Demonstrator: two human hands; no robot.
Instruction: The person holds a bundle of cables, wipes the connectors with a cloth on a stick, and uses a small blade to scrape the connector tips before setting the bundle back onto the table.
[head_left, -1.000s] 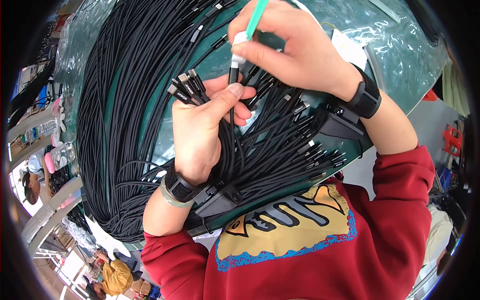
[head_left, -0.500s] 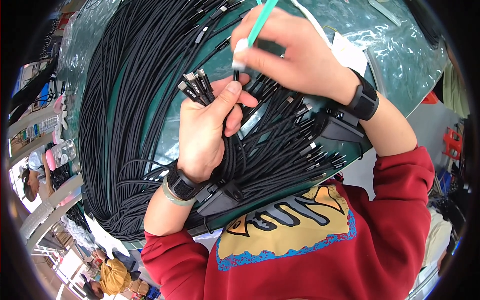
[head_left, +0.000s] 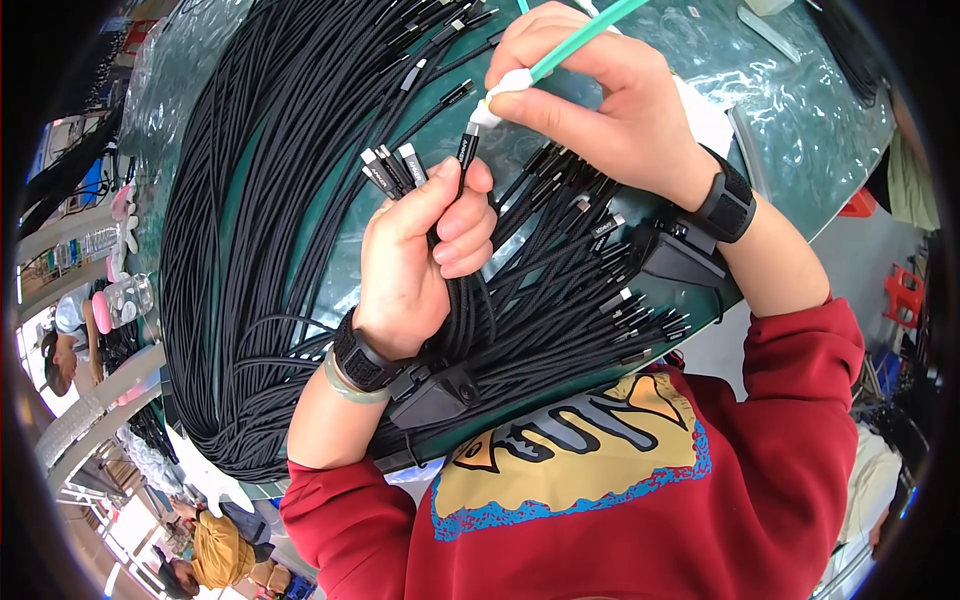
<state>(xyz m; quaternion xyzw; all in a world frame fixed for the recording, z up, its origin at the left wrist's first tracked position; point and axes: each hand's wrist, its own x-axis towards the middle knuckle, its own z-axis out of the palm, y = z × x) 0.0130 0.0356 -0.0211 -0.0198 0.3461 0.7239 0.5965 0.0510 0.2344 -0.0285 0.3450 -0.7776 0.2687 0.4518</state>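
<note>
My left hand (head_left: 418, 250) is closed around several black braided cables, with a few of their connectors (head_left: 385, 172) standing up beside the thumb. One cable's plug (head_left: 466, 150) is pinched upright between thumb and forefinger. Above it, my right hand (head_left: 605, 105) grips a thin green stick (head_left: 590, 40) together with a white cloth-like wad (head_left: 503, 95) at its lower end. The wad meets the metal tip of that plug. Whether the wad is fixed to the stick cannot be made out.
A thick curved heap of black cables (head_left: 215, 250) covers the table's left side. More cable ends (head_left: 570, 215) fan out at my right. Clear plastic sheeting (head_left: 790, 130) lies over the green tabletop. Two people (head_left: 225, 550) (head_left: 75, 340) are at the far left, and a red stool (head_left: 903, 297) is at right.
My right hand has shifted slightly right, and the stick leans further right. The held plug's black housing now shows below the wad. My left fingers have curled tighter.
</note>
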